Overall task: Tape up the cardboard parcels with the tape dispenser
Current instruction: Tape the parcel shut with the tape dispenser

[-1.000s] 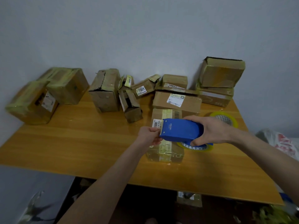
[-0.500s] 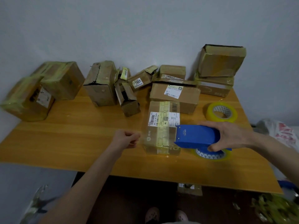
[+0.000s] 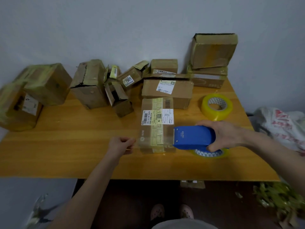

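A small cardboard parcel [image 3: 156,113] with a white shipping label lies near the middle of the wooden table [image 3: 66,154]. My right hand [image 3: 226,134] grips the blue tape dispenser [image 3: 193,138] at the parcel's right near corner, with its tape roll [image 3: 209,152] underneath. My left hand [image 3: 122,144] pinches the free end of a clear tape strip [image 3: 148,141], which is stretched from the dispenser across the parcel's near end to the left.
Several other cardboard parcels stand along the back of the table by the wall, two stacked [image 3: 212,52] at the back right. A spare yellowish tape roll [image 3: 216,106] sits right of the parcel. A plastic bag [image 3: 280,124] lies beyond the table's right edge.
My hands have drawn apart: the left pulled the tape end leftward off the parcel and the right moved the dispenser to the right, stretching a clear strip over the parcel.
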Demonstrator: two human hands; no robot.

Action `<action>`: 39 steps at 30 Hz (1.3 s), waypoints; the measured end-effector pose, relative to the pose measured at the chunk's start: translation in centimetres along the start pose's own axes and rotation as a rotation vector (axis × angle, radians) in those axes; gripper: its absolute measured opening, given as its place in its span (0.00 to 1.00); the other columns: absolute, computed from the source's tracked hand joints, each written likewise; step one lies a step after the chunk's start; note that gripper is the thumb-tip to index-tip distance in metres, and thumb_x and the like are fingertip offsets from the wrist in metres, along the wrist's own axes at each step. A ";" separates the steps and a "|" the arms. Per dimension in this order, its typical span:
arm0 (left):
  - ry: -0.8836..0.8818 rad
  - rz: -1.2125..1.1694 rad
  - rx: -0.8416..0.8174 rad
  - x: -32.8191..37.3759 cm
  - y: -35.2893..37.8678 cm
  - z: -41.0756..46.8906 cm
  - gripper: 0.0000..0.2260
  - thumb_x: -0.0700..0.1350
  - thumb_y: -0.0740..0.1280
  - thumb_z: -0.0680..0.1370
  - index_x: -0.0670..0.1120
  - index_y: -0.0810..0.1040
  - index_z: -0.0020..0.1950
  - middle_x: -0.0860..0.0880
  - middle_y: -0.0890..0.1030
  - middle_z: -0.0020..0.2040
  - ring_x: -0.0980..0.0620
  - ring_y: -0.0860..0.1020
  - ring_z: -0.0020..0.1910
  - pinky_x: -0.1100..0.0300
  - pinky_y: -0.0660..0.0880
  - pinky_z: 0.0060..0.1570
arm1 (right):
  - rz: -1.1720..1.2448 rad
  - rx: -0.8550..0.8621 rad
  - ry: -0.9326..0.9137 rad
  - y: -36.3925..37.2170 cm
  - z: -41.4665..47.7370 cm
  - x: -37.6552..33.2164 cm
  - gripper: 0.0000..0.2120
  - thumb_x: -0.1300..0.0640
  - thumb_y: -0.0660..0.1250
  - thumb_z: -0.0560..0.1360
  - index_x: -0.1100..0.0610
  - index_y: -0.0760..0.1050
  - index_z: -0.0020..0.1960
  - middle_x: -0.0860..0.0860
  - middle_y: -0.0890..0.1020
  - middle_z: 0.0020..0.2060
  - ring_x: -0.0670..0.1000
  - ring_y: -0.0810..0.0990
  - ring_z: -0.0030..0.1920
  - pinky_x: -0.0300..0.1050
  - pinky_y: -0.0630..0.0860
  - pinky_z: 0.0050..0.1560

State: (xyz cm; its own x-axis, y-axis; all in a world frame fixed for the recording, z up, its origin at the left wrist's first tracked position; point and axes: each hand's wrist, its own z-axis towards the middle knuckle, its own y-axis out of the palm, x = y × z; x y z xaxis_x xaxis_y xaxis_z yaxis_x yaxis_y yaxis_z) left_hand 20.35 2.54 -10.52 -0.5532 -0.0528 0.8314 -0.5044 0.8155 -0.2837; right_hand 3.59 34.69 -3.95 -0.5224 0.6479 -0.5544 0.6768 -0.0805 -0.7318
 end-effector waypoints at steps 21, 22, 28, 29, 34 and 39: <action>0.074 0.115 0.021 -0.6 1.0 -0.8 0.06 0.39 0.71 0.75 0.36 0.81 0.46 0.43 0.80 0.36 0.51 0.77 0.33 0.62 0.79 0.30 | -0.137 -0.023 0.070 0.4 0.1 1.6 0.33 0.53 0.76 0.64 0.40 0.62 0.62 0.39 0.76 0.45 0.42 0.77 0.44 0.40 0.76 0.41; 0.072 0.116 0.022 -0.7 1.1 -0.7 0.06 0.39 0.71 0.75 0.36 0.81 0.46 0.43 0.80 0.36 0.51 0.77 0.33 0.62 0.79 0.31 | -0.148 -0.026 0.077 0.6 0.3 1.7 0.33 0.52 0.75 0.64 0.40 0.63 0.62 0.40 0.76 0.45 0.43 0.77 0.44 0.41 0.76 0.41; 0.027 0.065 0.019 -1.2 1.6 -0.1 0.09 0.39 0.70 0.76 0.33 0.80 0.50 0.45 0.80 0.35 0.52 0.77 0.33 0.63 0.79 0.29 | -0.189 -0.089 0.123 1.8 1.8 1.9 0.32 0.51 0.75 0.64 0.38 0.62 0.61 0.43 0.77 0.46 0.47 0.77 0.46 0.47 0.78 0.43; 0.031 0.080 0.013 -1.3 1.7 0.1 0.09 0.39 0.69 0.77 0.33 0.80 0.52 0.45 0.79 0.35 0.52 0.77 0.33 0.62 0.79 0.29 | -0.200 -0.097 0.131 2.0 2.0 1.9 0.32 0.50 0.74 0.64 0.39 0.62 0.63 0.43 0.77 0.47 0.48 0.77 0.46 0.48 0.79 0.45; 0.128 0.423 -0.025 -1.2 2.6 1.2 0.16 0.44 0.61 0.82 0.45 0.72 0.69 0.43 0.81 0.42 0.47 0.79 0.40 0.54 0.80 0.38 | -0.261 -0.100 0.152 3.1 2.5 1.9 0.33 0.47 0.73 0.63 0.41 0.63 0.65 0.44 0.77 0.45 0.49 0.77 0.46 0.47 0.77 0.41; 0.232 1.002 0.037 -0.9 1.8 0.5 0.22 0.50 0.53 0.83 0.50 0.57 0.77 0.39 0.68 0.69 0.41 0.76 0.58 0.50 0.72 0.54 | -0.261 -0.059 0.146 3.5 2.3 2.2 0.34 0.47 0.73 0.63 0.42 0.63 0.66 0.44 0.78 0.46 0.49 0.77 0.47 0.48 0.78 0.44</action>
State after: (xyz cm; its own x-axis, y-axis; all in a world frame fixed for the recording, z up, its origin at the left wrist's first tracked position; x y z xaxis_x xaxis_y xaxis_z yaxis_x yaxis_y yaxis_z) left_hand 19.65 3.74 -12.04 -0.5911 0.7582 0.2752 0.0960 0.4049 -0.9093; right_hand 3.59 34.08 -8.68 -0.6049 0.7437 -0.2848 0.5610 0.1441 -0.8151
